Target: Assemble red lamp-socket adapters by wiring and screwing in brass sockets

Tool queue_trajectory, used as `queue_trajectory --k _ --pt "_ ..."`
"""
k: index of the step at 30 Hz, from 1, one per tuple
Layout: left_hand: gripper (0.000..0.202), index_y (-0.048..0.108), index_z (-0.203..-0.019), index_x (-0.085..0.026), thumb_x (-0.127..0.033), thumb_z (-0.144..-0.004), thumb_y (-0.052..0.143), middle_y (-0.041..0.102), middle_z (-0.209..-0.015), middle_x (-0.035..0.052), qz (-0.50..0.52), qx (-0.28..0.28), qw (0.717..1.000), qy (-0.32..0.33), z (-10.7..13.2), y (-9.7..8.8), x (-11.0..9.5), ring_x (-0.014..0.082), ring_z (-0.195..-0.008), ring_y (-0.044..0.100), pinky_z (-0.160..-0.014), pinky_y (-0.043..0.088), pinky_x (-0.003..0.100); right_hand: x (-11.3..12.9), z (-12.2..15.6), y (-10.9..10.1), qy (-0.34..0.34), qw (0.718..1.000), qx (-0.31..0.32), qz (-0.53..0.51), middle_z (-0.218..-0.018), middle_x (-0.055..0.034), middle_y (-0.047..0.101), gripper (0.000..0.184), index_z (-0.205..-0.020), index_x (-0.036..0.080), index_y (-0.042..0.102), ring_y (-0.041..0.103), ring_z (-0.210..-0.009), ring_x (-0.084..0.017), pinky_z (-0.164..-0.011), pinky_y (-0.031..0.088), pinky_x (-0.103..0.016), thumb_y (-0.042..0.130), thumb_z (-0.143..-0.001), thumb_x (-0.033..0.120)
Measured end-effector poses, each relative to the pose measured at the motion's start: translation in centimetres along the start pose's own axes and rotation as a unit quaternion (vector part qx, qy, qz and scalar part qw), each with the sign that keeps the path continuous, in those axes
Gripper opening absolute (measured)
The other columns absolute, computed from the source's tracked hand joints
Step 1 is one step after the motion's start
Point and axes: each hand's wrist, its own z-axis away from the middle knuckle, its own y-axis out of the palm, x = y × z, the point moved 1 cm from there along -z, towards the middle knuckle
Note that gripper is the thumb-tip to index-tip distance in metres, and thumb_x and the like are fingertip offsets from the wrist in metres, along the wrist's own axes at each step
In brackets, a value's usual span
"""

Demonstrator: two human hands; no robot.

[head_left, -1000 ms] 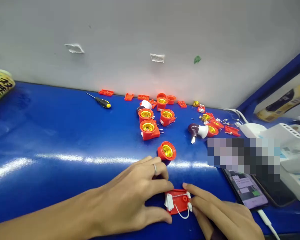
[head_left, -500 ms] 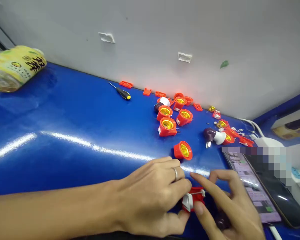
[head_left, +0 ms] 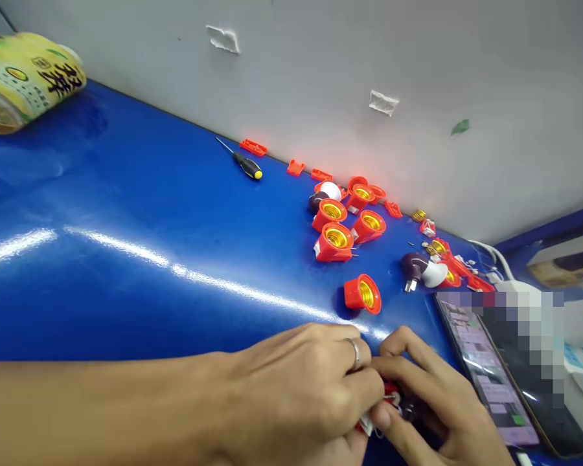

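Observation:
My left hand (head_left: 301, 388), with a ring on one finger, is closed around a small red plastic socket part (head_left: 392, 391) with a white piece (head_left: 366, 424) on its near side. My right hand (head_left: 432, 395) meets it from the right, its thumb and bent fingers closed on the same part. Most of the part is hidden by my fingers. A dark purple, rounded thing (head_left: 409, 410) shows under my right hand. Just beyond my hands a red lamp socket (head_left: 362, 294) with a gold threaded inside lies on its side.
Several red lamp sockets (head_left: 335, 241) stand farther back on the blue table (head_left: 150, 207). A screwdriver (head_left: 247, 163) and red plastic pieces (head_left: 253, 147) lie near the wall. At right are a purple-and-white plug-in lamp holder (head_left: 420, 268) and a phone (head_left: 490, 369). A yellow-labelled bottle (head_left: 29, 81) lies at far left.
My hands have drawn closer together. My right fingers, stretched out and apart before, now bend over the red socket part and cover more of it. The view has shifted slightly.

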Motion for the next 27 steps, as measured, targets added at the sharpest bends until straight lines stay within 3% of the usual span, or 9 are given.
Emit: queue_trajectory --k 4,7,9,11,14,17,20,24,27 --pt "0.019 0.067 -0.078 -0.012 -0.005 -0.09 0.054 0.062 -0.07 0.0048 0.013 0.01 1.0 -0.007 0.0 0.1 0.0 0.017 -0.061 0.054 -0.058 0.05 0.031 0.0 0.0 0.1 0.024 0.999 0.014 -0.027 -0.081 0.0015 0.062 0.024 -0.09 0.024 0.066 0.067 -0.067 -0.01 -0.06 0.056 -0.017 0.056 -0.105 0.04" --pt "0.015 0.068 -0.09 -0.013 -0.008 -0.093 0.055 0.066 -0.077 0.004 0.069 0.014 0.997 -0.029 -0.2 -0.2 0.1 0.0165 -0.066 0.058 -0.061 0.05 0.028 -0.2 0.1 0.0 0.041 0.997 0.018 -0.058 -0.079 0.0011 0.061 0.031 -0.085 0.023 0.066 0.066 -0.066 -0.011 -0.058 0.055 -0.018 0.056 -0.105 0.044" --pt "0.016 0.068 -0.105 -0.016 -0.011 -0.09 0.064 0.071 -0.088 0.0022 0.125 0.017 0.99 -0.067 -0.3 -0.6 0.1 0.0155 -0.075 0.064 -0.071 0.053 0.024 -0.4 0.2 -0.2 0.046 0.996 0.001 -0.072 -0.079 0.0008 0.06 0.033 -0.084 0.023 0.067 0.066 -0.065 -0.011 -0.057 0.054 -0.019 0.057 -0.104 0.047" --pt "0.033 0.066 -0.113 -0.02 -0.016 -0.082 0.078 0.073 -0.092 -0.0021 0.161 0.031 0.978 -0.126 -0.6 -1.1 0.2 0.0135 -0.077 0.067 -0.074 0.054 0.021 -0.5 0.3 -0.3 0.047 0.996 -0.022 -0.068 -0.078 0.0003 0.06 0.034 -0.084 0.023 0.069 0.064 -0.061 -0.011 -0.053 0.051 -0.018 0.059 -0.103 0.049" --pt "0.039 0.068 -0.103 -0.021 -0.02 -0.072 0.091 0.074 -0.085 -0.0065 0.171 0.065 0.961 -0.209 -1.2 -1.8 0.3 0.0117 -0.072 0.069 -0.069 0.052 0.019 -0.4 0.2 -0.5 0.046 0.997 -0.056 -0.035 -0.076 -0.0001 0.059 0.035 -0.081 0.023 0.071 0.061 -0.055 -0.009 -0.045 0.046 -0.018 0.06 -0.102 0.048" --pt "0.044 0.071 -0.1 -0.02 -0.032 -0.067 0.098 0.076 -0.088 -0.0056 0.146 0.08 0.956 -0.242 -1.7 -2.0 0.3 0.0144 -0.08 0.073 -0.076 0.053 0.021 -0.3 0.0 -0.6 0.037 0.994 -0.099 -0.012 -0.074 0.0001 0.06 0.032 -0.081 0.022 0.071 0.06 -0.052 -0.009 -0.042 0.045 -0.019 0.062 -0.102 0.045" --pt "0.045 0.071 -0.094 -0.021 -0.04 -0.065 0.1 0.076 -0.086 -0.0071 0.106 0.056 0.965 -0.234 -1.9 -1.9 0.3 0.0133 -0.077 0.073 -0.073 0.051 0.02 -0.3 0.2 -0.5 0.041 0.99 -0.134 -0.014 -0.072 0.001 0.059 0.029 -0.081 0.022 0.07 0.058 -0.051 -0.009 -0.041 0.043 -0.019 0.064 -0.101 0.042" --pt "0.044 0.062 -0.08 -0.02 -0.035 -0.064 0.101 0.067 -0.071 -0.01 0.042 -0.035 0.981 -0.185 -1.4 -1.5 0.3 0.0086 -0.06 0.062 -0.059 0.045 0.019 -0.4 0.9 0.0 0.058 0.989 -0.134 -0.008 -0.074 0.0021 0.058 0.02 -0.084 0.022 0.069 0.049 -0.045 -0.006 -0.035 0.036 -0.019 0.069 -0.098 0.036" --pt "0.029 0.065 -0.083 -0.021 -0.027 -0.077 0.093 0.068 -0.072 -0.0092 0.047 -0.049 0.987 -0.148 -0.8 -1.2 0.2 0.008 -0.063 0.064 -0.064 0.047 0.018 -0.3 1.0 0.7 0.06 0.987 -0.151 -0.006 -0.076 0.0023 0.058 0.017 -0.085 0.023 0.069 0.043 -0.042 -0.005 -0.033 0.033 -0.019 0.069 -0.097 0.035"
